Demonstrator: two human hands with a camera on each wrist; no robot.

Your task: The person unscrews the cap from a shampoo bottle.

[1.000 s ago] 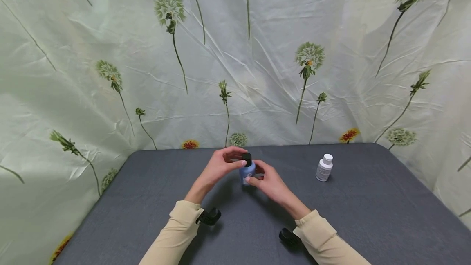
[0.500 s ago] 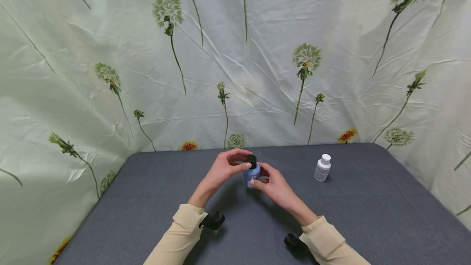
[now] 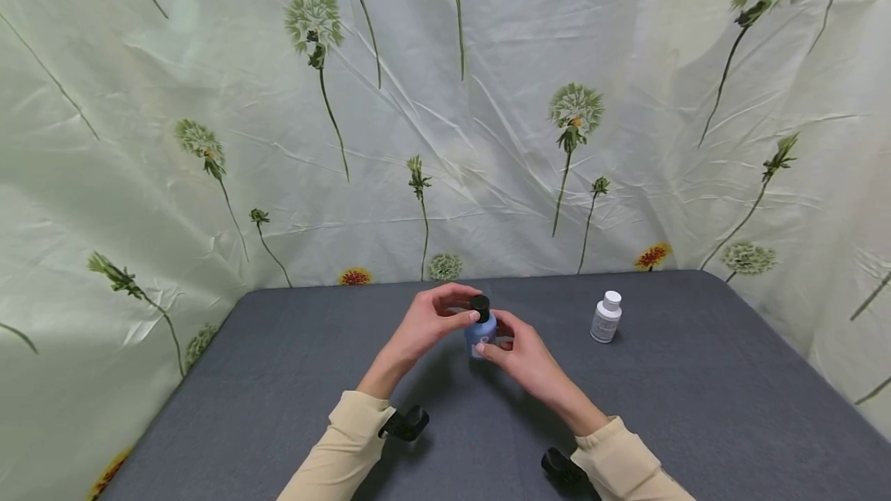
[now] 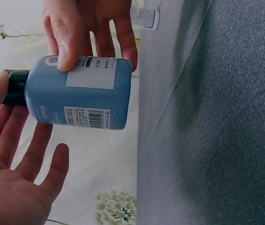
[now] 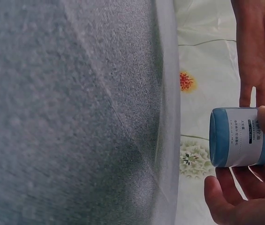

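A small blue bottle with a black cap is held upright between both hands. My left hand pinches the cap between thumb and fingers. The bottle's body is in the grip of my right hand, its thumb across the front label. Pale labels and a barcode show on the blue bottle in the left wrist view. Its base appears just off the table. In the right wrist view, the cap end of the bottle is cut off by the frame edge.
A white bottle with a white cap stands on the dark grey table, to the right of the hands. Behind the table's far edge hangs a pale curtain printed with dandelions. Black devices are strapped at both wrists.
Both hands and the blue bottle have shifted slightly to the right and a little nearer. The grips on cap and body look the same. The head view has turned slightly.
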